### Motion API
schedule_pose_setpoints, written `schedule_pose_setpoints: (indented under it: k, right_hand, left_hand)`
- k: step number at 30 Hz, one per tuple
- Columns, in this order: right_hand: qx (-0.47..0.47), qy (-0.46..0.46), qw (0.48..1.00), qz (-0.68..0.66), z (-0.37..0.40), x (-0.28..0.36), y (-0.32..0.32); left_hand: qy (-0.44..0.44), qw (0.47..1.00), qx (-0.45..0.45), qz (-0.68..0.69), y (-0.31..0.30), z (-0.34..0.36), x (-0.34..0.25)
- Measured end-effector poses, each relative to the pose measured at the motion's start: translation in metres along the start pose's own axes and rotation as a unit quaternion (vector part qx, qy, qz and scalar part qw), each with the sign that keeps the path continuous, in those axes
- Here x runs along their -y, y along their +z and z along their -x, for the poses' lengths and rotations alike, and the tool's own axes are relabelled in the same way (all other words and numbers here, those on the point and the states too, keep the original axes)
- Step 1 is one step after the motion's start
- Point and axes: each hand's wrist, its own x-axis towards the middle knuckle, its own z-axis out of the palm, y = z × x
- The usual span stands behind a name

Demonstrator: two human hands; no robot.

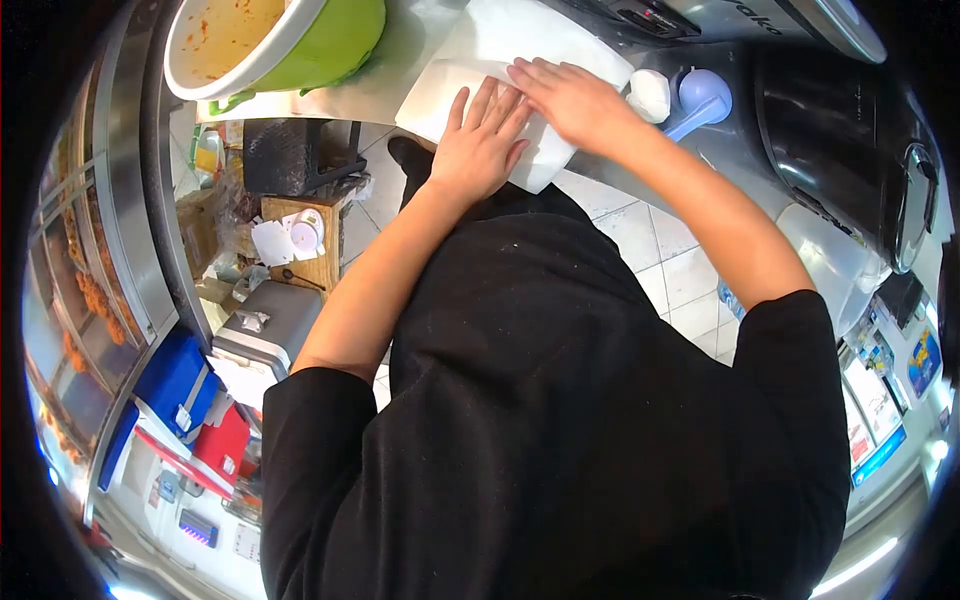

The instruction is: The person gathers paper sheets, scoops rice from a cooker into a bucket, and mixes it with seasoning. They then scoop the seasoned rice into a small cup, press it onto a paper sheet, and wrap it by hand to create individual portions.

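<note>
Head view, at a kitchen counter: both my hands rest palm-down on a white paper sheet that lies just right of the green bowl. My left hand covers the near part of the sheet, the side closest to my body, with the fingers straight and slightly fanned. My right hand sits just beyond it, farther right of the bowl, its fingers close together and pointing back toward the bowl. Neither hand is clenched or pinching anything; both are spread flat, so the paper is under my palms and fingertips, not gripped.

The sheet looks thin, light and limp. I judge it would crease or tear easily and could slide on the smooth counter. It would be best taken by an edge or corner, and the near corner, which seems to hang past the counter's edge, looks the easiest to reach.

Farther right of the bowl, past the paper, are a small white lump, a blue scoop and a black cooker. My hands touch none of them.
</note>
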Motion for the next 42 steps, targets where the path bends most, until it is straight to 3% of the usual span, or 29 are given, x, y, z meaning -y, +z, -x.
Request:
schedule_pose_setpoints:
  k: [2,6,9,11,12,14,16,19,21,22,23,24,26,27,28,29,30,32,34,36,37,39,40,42]
  right_hand:
    - [-0.004,0.044,0.994,0.104,0.011,0.028,-0.005]
    - [-0.039,0.083,0.992,0.081,0.023,0.043,0.006]
    - [-0.07,0.126,0.989,0.024,0.032,0.055,0.022]
    - [-0.144,0.157,0.976,-0.048,0.042,0.062,0.036]
    - [-0.146,0.16,0.975,-0.049,0.048,0.063,0.043]
    - [-0.241,0.228,0.931,-0.154,0.06,0.067,0.052]
    - [-0.266,0.259,0.919,-0.132,0.07,0.066,0.055]
    - [-0.209,0.235,0.945,-0.09,0.08,0.042,0.049]
    - [-0.174,0.252,0.944,-0.121,0.067,0.02,0.041]
    - [-0.133,0.268,0.941,-0.157,0.062,0.013,0.037]
    - [-0.064,0.391,0.889,-0.229,0.043,0.013,0.013]
    - [-0.064,0.393,0.888,-0.23,0.03,0.012,0.001]
    - [-0.004,0.392,0.909,-0.142,0.012,-0.002,-0.006]
    - [-0.007,0.391,0.91,-0.139,0.009,-0.007,-0.004]
    - [-0.029,0.322,0.945,-0.044,0.005,-0.012,-0.001]
    - [-0.049,0.249,0.966,0.05,0.001,-0.015,-0.003]
    - [-0.052,0.248,0.966,0.052,-0.001,-0.015,-0.005]
    - [0.07,0.345,0.922,-0.158,0.001,-0.012,-0.006]
    - [0.051,0.356,0.921,-0.148,0.016,0.002,0.007]
    - [-0.115,0.389,0.89,-0.209,0.04,0.028,0.033]
    - [-0.112,0.391,0.889,-0.21,0.051,0.045,0.042]
    - [-0.274,0.375,0.849,-0.253,0.063,0.072,0.05]
    - [-0.238,0.388,0.86,-0.231,0.064,0.085,0.049]
    - [-0.122,0.373,0.918,-0.056,0.061,0.095,0.03]
  left_hand:
    - [0.038,0.995,-0.054,0.076,-0.002,0.004,0.008]
    - [0.006,0.988,-0.155,0.024,-0.03,-0.007,0.01]
    - [0.025,0.991,-0.129,0.027,-0.029,-0.027,0.026]
    - [0.058,0.996,-0.036,0.054,-0.011,-0.024,0.044]
    - [0.062,0.996,-0.033,0.052,-0.008,-0.021,0.05]
    - [0.067,0.992,0.015,0.105,-0.003,-0.014,0.058]
    - [0.086,0.989,-0.012,0.118,-0.001,-0.011,0.067]
    - [0.138,0.984,-0.012,0.108,0.005,-0.017,0.078]
    - [0.038,0.988,0.051,0.139,0.004,-0.026,0.078]
    - [0.04,0.988,0.051,0.139,0.004,-0.036,0.079]
    - [-0.103,0.973,0.104,0.178,0.0,-0.054,0.076]
    - [-0.244,0.933,0.156,0.214,-0.007,-0.07,0.071]
    - [-0.215,0.949,0.158,0.168,-0.013,-0.085,0.067]
    - [-0.126,0.978,0.14,0.089,-0.008,-0.092,0.069]
    - [-0.035,0.992,0.117,0.007,-0.005,-0.101,0.072]
    - [0.048,0.995,0.085,0.013,-0.002,-0.105,0.077]
    - [0.049,0.995,0.083,0.012,0.004,-0.105,0.079]
    - [-0.084,0.96,0.213,0.164,0.014,-0.105,0.077]
    - [-0.124,0.96,0.184,0.169,-0.006,-0.083,0.055]
    - [-0.204,0.949,0.009,0.239,0.002,-0.052,0.036]
    - [-0.205,0.949,0.011,0.241,0.008,-0.039,0.029]
    - [-0.099,0.955,-0.109,0.259,0.018,-0.028,0.021]
    - [-0.101,0.955,-0.105,0.26,0.016,-0.026,0.016]
    - [-0.097,0.978,-0.063,0.174,0.009,-0.022,0.0]
